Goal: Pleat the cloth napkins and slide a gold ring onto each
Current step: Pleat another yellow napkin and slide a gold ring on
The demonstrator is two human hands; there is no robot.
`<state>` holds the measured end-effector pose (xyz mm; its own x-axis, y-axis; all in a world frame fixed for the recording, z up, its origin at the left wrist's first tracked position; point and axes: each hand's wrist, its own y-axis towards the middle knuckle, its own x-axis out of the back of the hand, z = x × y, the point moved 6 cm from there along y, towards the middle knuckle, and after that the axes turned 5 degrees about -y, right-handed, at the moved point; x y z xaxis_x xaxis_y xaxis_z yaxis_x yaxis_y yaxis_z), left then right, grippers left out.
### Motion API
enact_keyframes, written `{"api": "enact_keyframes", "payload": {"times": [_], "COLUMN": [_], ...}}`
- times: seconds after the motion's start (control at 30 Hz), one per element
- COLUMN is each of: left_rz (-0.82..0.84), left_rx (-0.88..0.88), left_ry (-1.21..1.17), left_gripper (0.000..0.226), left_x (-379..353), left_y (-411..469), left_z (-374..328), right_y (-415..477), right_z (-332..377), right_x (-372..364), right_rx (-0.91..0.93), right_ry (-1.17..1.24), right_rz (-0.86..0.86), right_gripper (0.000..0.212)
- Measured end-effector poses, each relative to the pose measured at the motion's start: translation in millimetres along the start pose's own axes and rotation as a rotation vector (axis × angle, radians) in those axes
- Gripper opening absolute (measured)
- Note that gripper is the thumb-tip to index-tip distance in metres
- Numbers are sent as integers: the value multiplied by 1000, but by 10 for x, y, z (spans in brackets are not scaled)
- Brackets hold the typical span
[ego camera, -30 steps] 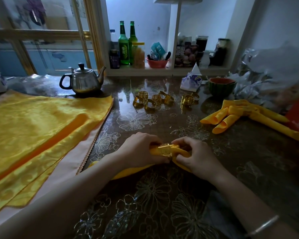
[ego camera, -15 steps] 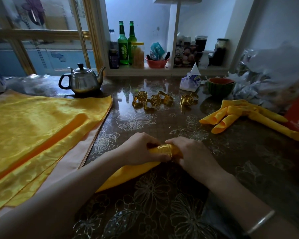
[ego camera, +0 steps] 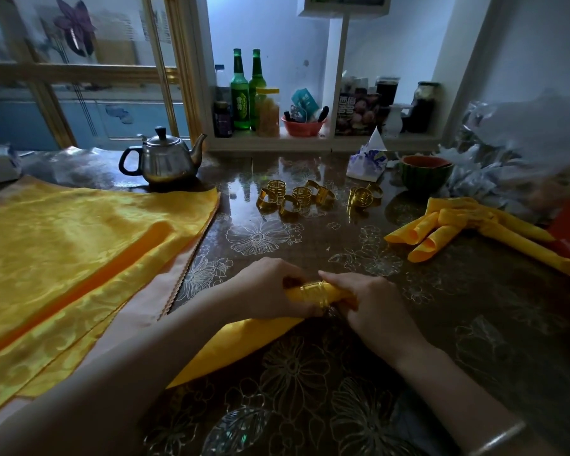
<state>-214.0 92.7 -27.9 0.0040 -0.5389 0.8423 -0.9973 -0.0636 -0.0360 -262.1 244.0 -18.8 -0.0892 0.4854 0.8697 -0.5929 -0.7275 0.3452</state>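
A folded yellow napkin (ego camera: 244, 343) lies across the dark floral table, its wide end fanning toward me. A gold ring (ego camera: 315, 292) sits around its narrow bundled part. My left hand (ego camera: 267, 291) grips the napkin just left of the ring. On the other side my right hand (ego camera: 372, 307) curls round the napkin's narrow end, thumb against the ring. Several loose gold rings (ego camera: 297, 199) lie in a cluster further back, with another gold ring (ego camera: 362, 197) to their right. Finished yellow napkins (ego camera: 441, 228) lie at the right.
A stack of flat yellow cloths (ego camera: 73, 251) covers the table's left side. Behind it stands a steel teapot (ego camera: 165, 159). A green bowl (ego camera: 423, 172) and tissue pack (ego camera: 364, 162) sit at the back right, crumpled plastic bags (ego camera: 520, 159) beyond. Bottles fill the shelf (ego camera: 247, 90).
The ring has travelled along the napkin and stands more upright. My right hand has closed in over the narrow end, and the napkin's wide end has spread out toward me.
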Motion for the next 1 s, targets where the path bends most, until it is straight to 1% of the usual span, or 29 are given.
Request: {"api": "enact_keyframes", "payload": {"times": [0.07,0.2,0.27,0.33,0.4,0.43,0.47,0.5,0.57,0.67,0.8,0.83,0.93,1.0], "left_rz": [0,-14,7,30,13,-26,-82,-147,-250,-336,-407,-419,-483,-529], "left_rx": [19,32,35,28,-20,-52,-83,-116,-166,-172,-136,-122,-69,-41], "left_ry": [-70,-99,-110,-89,17,101,172,208,230,272,248,267,329,341], "left_gripper": [47,39,37,40,56,68,74,73,58,47,55,53,38,34], "left_x": [3,24,29,24,19,21,27,35,47,28,30,30,11,-9], "left_y": [-13,12,21,16,-13,-33,-65,-102,-168,-213,-230,-221,-205,-205], "left_z": [20,49,61,39,-3,-9,-8,-3,16,19,50,52,17,-10], "right_y": [5,4,15,44,67,71,70,63,64,80,79,76,77,83], "right_z": [3,44,72,60,11,-18,-46,-68,-87,-64,-31,-27,-10,-14], "right_x": [-8,-16,11,42,41,28,11,-5,-21,-29,-51,-63,-84,-93], "right_rx": [-4,30,64,62,31,14,-2,-16,-27,-25,-17,-14,-15,-18], "right_ry": [-4,-24,-7,47,80,79,81,90,105,86,82,85,86,83], "right_rz": [20,102,105,76,60,61,65,65,52,30,21,23,12,5], "right_gripper": [61,68,61,49,45,45,46,46,47,46,45,46,47,48]}}
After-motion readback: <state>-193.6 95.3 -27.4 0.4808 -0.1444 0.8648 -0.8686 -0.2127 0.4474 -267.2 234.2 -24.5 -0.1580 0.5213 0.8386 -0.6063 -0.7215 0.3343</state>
